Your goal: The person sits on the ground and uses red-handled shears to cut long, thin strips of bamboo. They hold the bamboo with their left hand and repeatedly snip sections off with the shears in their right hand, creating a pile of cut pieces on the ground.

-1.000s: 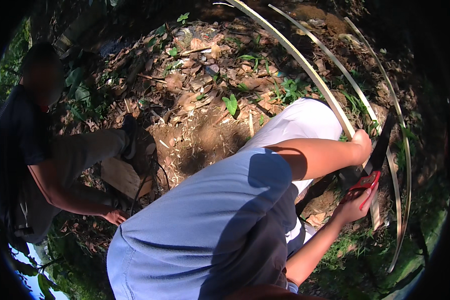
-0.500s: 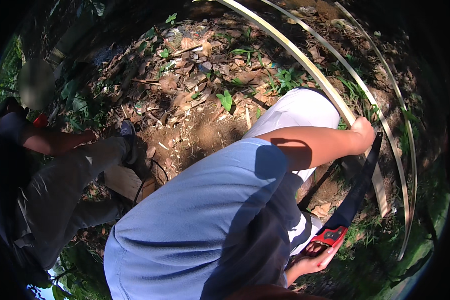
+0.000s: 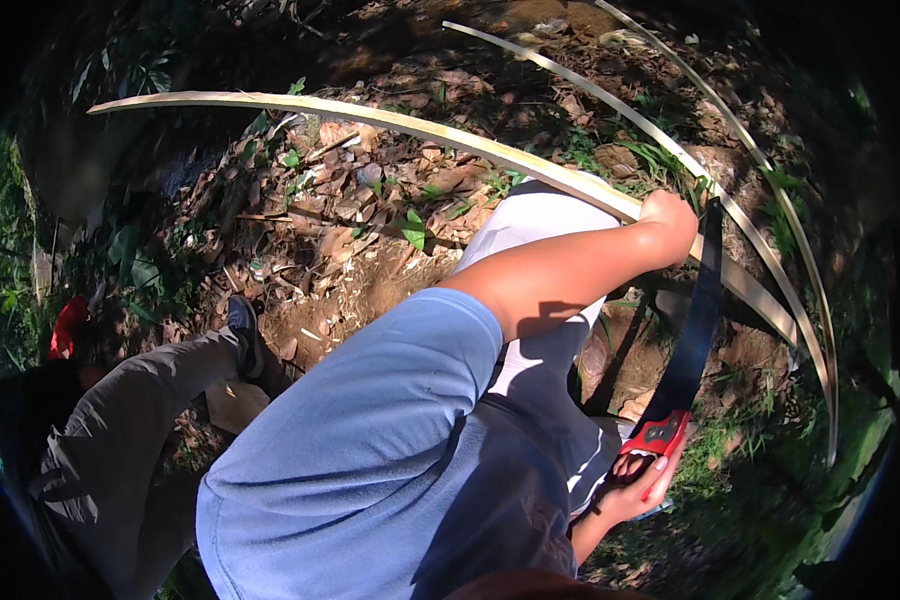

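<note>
My left hand [image 3: 673, 228] is closed around a long pale wooden strip [image 3: 500, 152]. The strip runs from the far left, past my raised knee, and down to the right. In my right hand [image 3: 635, 492], lower down, is a handsaw [image 3: 688, 345] with a red and black handle and a dark blade. Its blade points away from me and crosses the strip just right of my left hand. Whether the teeth touch the wood I cannot tell. A block-like support under the strip is mostly in shadow.
Two more long pale strips, one nearer [image 3: 670, 148] and one farther right [image 3: 818, 290], lie on the ground. Another person's trousered leg [image 3: 160, 385] and shoe [image 3: 242, 325] are at the left, near a wooden block [image 3: 233, 403]. Dry leaves [image 3: 350, 185] and small plants cover the ground.
The held strip has swung, so its far end now reaches to the left. My left hand and the saw appear farther left, and the whole view has shifted somewhat.
</note>
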The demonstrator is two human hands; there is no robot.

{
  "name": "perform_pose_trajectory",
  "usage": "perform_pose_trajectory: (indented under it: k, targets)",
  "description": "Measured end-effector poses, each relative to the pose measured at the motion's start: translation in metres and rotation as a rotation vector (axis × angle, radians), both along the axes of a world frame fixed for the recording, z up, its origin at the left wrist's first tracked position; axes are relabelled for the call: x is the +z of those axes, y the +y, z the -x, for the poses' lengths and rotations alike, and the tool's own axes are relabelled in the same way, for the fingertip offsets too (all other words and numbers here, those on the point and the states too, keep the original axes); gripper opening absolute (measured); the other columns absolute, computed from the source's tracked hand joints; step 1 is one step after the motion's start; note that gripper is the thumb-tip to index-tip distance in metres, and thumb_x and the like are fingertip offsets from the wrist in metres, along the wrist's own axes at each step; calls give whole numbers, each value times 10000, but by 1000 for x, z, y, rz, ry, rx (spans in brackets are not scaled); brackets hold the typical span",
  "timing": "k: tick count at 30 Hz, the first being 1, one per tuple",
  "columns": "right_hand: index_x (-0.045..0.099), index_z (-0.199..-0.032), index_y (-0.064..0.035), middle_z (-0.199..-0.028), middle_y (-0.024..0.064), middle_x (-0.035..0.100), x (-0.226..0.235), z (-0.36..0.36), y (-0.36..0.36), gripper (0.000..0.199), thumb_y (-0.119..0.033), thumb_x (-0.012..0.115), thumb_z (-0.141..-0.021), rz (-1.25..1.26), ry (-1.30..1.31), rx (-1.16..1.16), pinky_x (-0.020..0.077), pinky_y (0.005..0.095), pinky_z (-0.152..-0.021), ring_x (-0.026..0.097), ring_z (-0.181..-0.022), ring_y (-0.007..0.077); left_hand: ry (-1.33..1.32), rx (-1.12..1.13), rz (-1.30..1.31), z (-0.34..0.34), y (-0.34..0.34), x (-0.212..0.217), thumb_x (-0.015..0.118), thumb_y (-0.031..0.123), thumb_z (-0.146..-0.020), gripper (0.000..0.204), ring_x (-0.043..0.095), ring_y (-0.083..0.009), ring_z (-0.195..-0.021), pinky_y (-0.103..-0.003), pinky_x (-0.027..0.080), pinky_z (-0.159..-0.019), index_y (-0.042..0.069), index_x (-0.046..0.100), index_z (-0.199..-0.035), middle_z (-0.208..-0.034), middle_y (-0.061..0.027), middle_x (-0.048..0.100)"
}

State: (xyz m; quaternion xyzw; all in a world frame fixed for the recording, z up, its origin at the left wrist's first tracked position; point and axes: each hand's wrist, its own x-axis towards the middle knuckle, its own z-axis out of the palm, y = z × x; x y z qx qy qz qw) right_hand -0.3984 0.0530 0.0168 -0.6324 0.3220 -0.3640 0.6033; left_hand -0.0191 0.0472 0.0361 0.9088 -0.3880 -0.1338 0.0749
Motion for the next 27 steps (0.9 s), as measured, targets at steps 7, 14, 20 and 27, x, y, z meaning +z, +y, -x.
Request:
perform_pose_trajectory:
  k: [7,14,20,27]
  targets:
    - [565,-1517,43,-727,-34,512,37,-9,-9,451,-194,498,-1139,44,85,3,278,234,-491,355,-554,26,-21,24,-25,2,-5,-3,881,331,-769,351,793,-218,-1003,-354,619,-861,129,845,-1054,-1062,-67,821]
    - [613,-1483,33,-757,-20,638,57,-52,-35,435,-157,577,-1094,189,239,97,384,225,-546,516,-602,35,40,65,-34,6,2,19,757,184,-822,270,795,-298,-1027,-404,630,-897,57,829,-1049,-1081,-153,811]
    - [640,-1477,-23,-808,-24,647,41,-134,-68,410,-178,605,-1098,149,89,162,422,221,-580,525,-652,34,30,49,-125,7,-12,15,748,193,-820,290,795,-312,-1030,-411,630,-909,49,823,-1060,-1117,-166,805]
    - [658,-1455,-29,-876,-10,701,-3,-232,-106,414,-230,631,-1094,94,30,194,484,243,-644,575,-712,50,59,123,-164,0,-8,19,757,216,-799,379,778,-315,-1105,-415,617,-951,51,818,-1135,-1184,-163,796]
